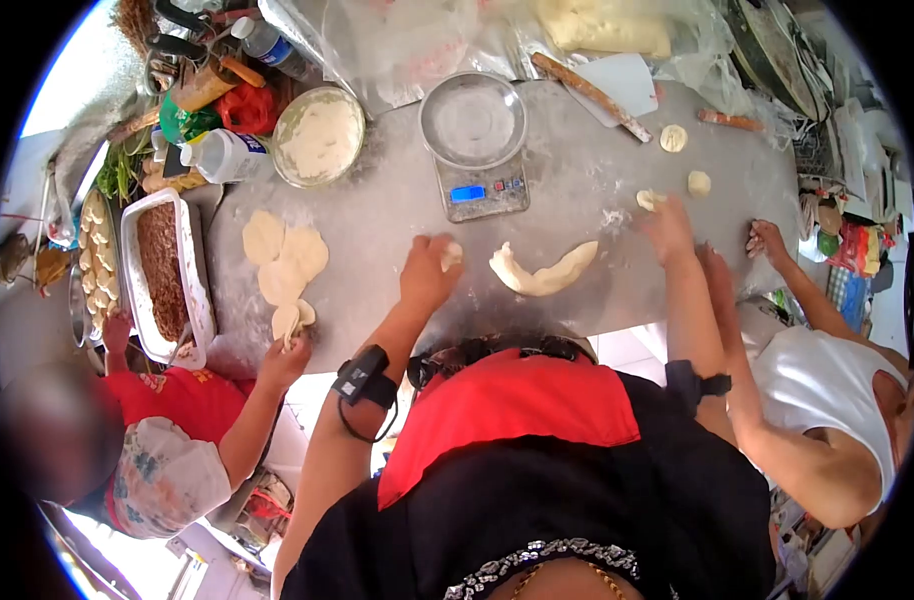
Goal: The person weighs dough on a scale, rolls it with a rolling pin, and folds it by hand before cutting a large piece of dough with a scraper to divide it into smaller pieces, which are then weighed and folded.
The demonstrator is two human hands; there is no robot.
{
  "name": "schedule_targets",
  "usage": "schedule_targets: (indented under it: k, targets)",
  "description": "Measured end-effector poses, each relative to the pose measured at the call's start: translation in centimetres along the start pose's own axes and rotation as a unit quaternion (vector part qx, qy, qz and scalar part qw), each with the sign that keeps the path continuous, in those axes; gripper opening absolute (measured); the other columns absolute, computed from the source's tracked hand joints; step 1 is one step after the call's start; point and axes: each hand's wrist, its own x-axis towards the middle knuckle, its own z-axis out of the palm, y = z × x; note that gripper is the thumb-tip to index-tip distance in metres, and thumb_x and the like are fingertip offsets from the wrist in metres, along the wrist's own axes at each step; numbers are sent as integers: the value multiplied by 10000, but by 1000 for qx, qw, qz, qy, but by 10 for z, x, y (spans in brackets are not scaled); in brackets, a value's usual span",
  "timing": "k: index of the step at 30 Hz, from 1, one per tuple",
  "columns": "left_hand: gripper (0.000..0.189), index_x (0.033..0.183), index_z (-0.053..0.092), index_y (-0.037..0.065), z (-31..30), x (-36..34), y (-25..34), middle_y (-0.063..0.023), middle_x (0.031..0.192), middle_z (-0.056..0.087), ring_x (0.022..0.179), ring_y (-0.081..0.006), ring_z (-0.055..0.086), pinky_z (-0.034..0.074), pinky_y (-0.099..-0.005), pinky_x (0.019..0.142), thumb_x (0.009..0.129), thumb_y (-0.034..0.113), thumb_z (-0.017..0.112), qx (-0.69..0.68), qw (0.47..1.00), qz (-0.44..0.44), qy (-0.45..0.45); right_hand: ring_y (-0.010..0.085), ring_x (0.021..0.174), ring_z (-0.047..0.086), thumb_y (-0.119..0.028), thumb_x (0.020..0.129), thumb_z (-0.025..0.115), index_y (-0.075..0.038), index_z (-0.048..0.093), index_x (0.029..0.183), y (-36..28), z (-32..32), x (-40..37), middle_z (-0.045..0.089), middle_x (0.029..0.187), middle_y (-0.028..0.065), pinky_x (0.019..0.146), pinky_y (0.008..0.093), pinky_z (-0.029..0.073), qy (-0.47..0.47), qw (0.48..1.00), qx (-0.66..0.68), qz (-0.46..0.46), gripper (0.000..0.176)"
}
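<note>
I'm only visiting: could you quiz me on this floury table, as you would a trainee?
1. True or false: the bowl on the scale is heaped with dough.
2. What lies between the left hand, curled on a dough lump, and the right hand? A) a dough rope B) a knife C) a bottle
3. Fill in: the white tray beside the flat wrappers holds brown ____.
Key: 1 false; 2 A; 3 filling.

The dough (544, 275) is cream, the table (577, 180) grey.
</note>
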Motion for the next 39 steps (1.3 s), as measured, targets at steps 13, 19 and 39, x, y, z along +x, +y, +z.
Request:
schedule_targets:
  k: [13,19,39]
  targets:
    - [350,1097,591,37,-53,78,33,-109,1076,605,951,-201,591,476,-289,746,748,37,574,-259,961,41,88,161,973,575,-96,806,593,-25,584,1081,30,48,-69,627,1020,121,854,287,444,-120,956,-163,-213,285]
    - [298,1103,575,-10,-26,12,-9,-95,1047,623,947,-159,583,449,-268,833,812,54,563,-288,951,-115,15,160,879,624,-103,818,585,-3,580,1079,72,69,-99,656,970,129,790,278,484,-290,929,-172,-154,279]
    - [259,1058,583,-27,-33,66,3,-129,960,657,877,-166,617,464,-265,781,812,51,565,-356,934,-26,33,220,928,618,-177,812,604,-53,607,1076,45,116,-107,633,1015,130,809,341,480,-259,902,-278,-207,291]
